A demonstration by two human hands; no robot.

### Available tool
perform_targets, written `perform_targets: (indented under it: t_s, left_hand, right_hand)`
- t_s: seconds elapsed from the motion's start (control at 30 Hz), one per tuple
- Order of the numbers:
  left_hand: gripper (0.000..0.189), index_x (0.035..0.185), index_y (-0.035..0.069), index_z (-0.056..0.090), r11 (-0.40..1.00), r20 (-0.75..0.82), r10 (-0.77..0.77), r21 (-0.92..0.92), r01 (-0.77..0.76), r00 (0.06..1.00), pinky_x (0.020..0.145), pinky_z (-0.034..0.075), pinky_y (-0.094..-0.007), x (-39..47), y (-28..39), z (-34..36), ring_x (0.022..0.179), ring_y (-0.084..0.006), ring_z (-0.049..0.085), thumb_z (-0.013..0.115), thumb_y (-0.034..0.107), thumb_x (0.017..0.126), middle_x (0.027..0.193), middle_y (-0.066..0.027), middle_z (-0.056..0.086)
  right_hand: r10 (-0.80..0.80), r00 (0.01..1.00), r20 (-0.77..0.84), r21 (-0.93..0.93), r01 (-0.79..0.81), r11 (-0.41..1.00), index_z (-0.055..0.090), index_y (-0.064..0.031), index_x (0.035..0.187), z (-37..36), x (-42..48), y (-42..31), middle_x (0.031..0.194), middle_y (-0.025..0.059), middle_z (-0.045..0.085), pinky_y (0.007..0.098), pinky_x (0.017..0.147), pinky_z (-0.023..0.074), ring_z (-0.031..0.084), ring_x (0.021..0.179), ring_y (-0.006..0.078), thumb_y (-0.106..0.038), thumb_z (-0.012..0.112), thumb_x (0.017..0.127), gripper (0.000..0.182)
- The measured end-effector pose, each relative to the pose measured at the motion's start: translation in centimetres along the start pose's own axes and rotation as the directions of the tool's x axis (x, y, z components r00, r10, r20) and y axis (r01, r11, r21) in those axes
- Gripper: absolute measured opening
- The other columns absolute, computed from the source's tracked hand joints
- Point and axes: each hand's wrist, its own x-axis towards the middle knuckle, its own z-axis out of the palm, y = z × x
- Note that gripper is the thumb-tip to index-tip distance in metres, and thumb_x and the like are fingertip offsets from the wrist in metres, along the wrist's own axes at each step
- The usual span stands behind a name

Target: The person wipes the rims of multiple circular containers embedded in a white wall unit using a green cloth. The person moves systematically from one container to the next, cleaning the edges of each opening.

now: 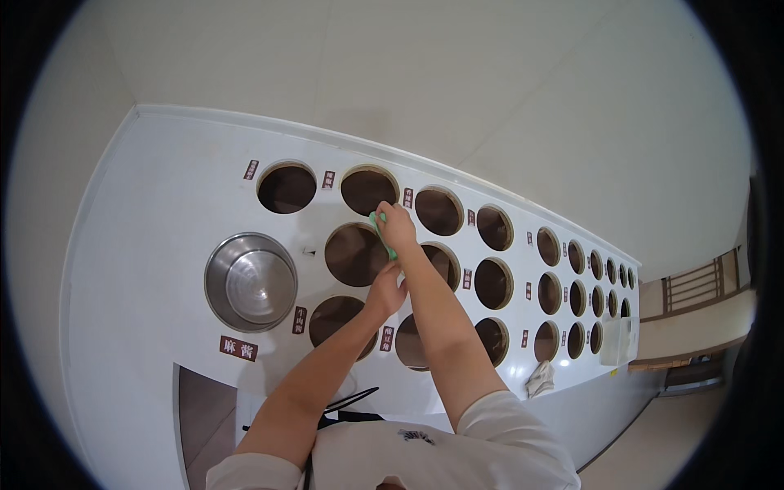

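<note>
My right hand (pixel 398 228) grips a thin green piece (pixel 382 234), a cloth or a pad, over the white countertop (pixel 147 202). The green piece stretches down toward my left hand (pixel 387 290). Whether my left fingers hold its lower end or only touch there cannot be made out. Both hands are between a round hole (pixel 352 254) in the middle row and the hole (pixel 442 263) to its right, which my right forearm partly covers. Above my right hand lies a back-row hole (pixel 369 187).
A steel pot (pixel 260 285) sits sunk in the counter at left. More round holes run rightward in rows, with small brown labels bearing writing. A crumpled cloth (pixel 540 380) lies on the front edge; a clear plastic container (pixel 620 342) stands at the far right. A wall (pixel 429 79) rises behind.
</note>
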Motion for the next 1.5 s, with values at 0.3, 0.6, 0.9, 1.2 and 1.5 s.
perform_targets:
  t_s: [0.3, 0.6, 0.9, 1.2, 1.5]
  left_hand:
    - [0.033, 0.115, 0.001, 0.059, 0.997, 0.071, -0.074, 0.029, 0.073, 0.995, 0.084, 0.051, -0.0394, -0.3, 0.0, -0.4, 0.100, -0.0354, 0.061, 0.061, 0.007, 0.083, 0.115, -0.0188, 0.059]
    - [0.031, 0.114, 0.001, 0.059, 0.992, 0.144, -0.127, 0.002, 0.128, 0.981, 0.077, 0.054, -0.0384, 0.0, 0.5, -0.8, 0.089, -0.0345, 0.066, 0.061, 0.006, 0.084, 0.116, -0.0185, 0.059]
    - [0.027, 0.110, 0.000, 0.061, 0.995, -0.092, -0.052, -0.093, 0.043, 0.994, 0.076, 0.053, -0.0375, 0.8, 0.0, 0.4, 0.086, -0.0321, 0.066, 0.061, 0.011, 0.085, 0.104, -0.0192, 0.064]
    - [0.026, 0.109, 0.001, 0.062, 0.980, 0.108, -0.199, -0.008, 0.201, 0.974, 0.076, 0.052, -0.0374, 0.4, 1.1, -0.2, 0.086, -0.0329, 0.065, 0.062, 0.011, 0.085, 0.100, -0.0192, 0.065]
    - [0.018, 0.100, -0.002, 0.063, 0.987, 0.018, -0.149, -0.057, 0.150, 0.989, 0.075, 0.053, -0.0368, 1.0, -0.6, 0.4, 0.094, -0.0331, 0.063, 0.059, 0.004, 0.083, 0.101, -0.0185, 0.063]
  right_hand:
    - [-0.012, 1.000, -0.004, 0.048, 0.012, 0.999, 0.052, -0.0111, 0.092, -0.1, -2.3, 0.3, 0.086, 0.0161, 0.055, 0.0484, 0.073, 0.0462, 0.057, 0.085, 0.0392, -0.014, 0.065, 0.081, 0.018]
    - [-0.020, 0.999, 0.037, 0.052, 0.018, 0.998, 0.049, -0.0135, 0.097, -0.7, -3.8, 1.5, 0.089, 0.0164, 0.054, 0.0496, 0.070, 0.0465, 0.058, 0.084, 0.0402, -0.018, 0.063, 0.084, 0.020]
    - [-0.031, 0.998, 0.052, 0.002, 0.031, 1.000, 0.055, -0.0145, 0.097, -0.6, 0.4, 1.1, 0.089, 0.0155, 0.056, 0.0475, 0.071, 0.0487, 0.060, 0.084, 0.0382, -0.019, 0.063, 0.084, 0.017]
    - [-0.049, 0.998, 0.035, 0.041, 0.048, 0.998, 0.057, -0.0124, 0.093, -1.1, -2.9, 1.5, 0.087, 0.0153, 0.056, 0.0467, 0.070, 0.0488, 0.060, 0.083, 0.0369, -0.020, 0.066, 0.083, 0.015]
    - [-0.021, 0.999, 0.031, 0.066, 0.018, 0.998, 0.057, -0.0090, 0.093, 0.0, -2.1, 0.7, 0.089, 0.0182, 0.058, 0.0466, 0.074, 0.0474, 0.059, 0.086, 0.0393, -0.019, 0.065, 0.083, 0.017]
